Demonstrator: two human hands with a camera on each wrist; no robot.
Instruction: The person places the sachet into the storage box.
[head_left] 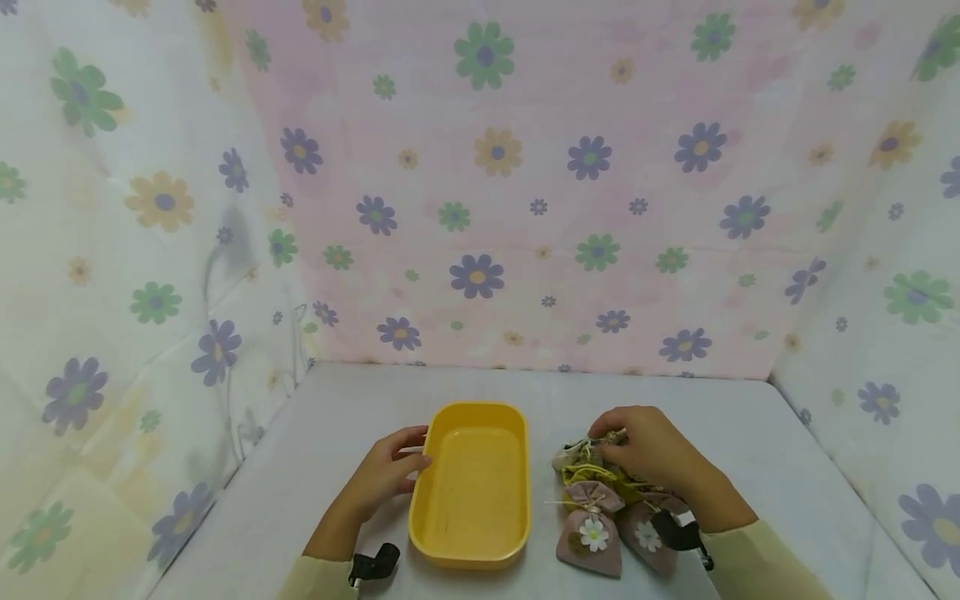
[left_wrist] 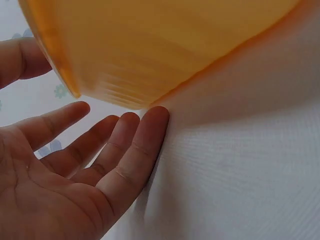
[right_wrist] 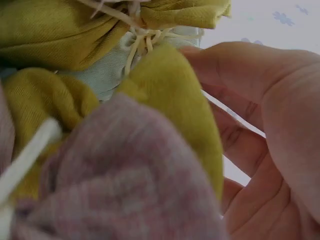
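A yellow rectangular tray (head_left: 471,546) stands on the white table in front of me. My left hand (head_left: 386,475) is at its left side, a fingertip at the rim; in the left wrist view the fingers (left_wrist: 132,155) lie loosely extended by the tray's underside (left_wrist: 165,45). To the right is a cluster of small drawstring pouches: a pale green one (head_left: 570,456) at the back, mustard ones (right_wrist: 55,35) in the middle, and dusty pink ones (head_left: 573,533) with white flowers in front. My right hand (head_left: 652,446) pinches the pale green pouch at its tied neck; mustard and pink cloth partly hides the fingertips.
Flower-printed cloth walls (head_left: 480,208) enclose the table (head_left: 360,392) at the back and both sides. Black wrist cameras (head_left: 375,562) sit on both wrists. A strip of tabletop separates the tray from the pouches.
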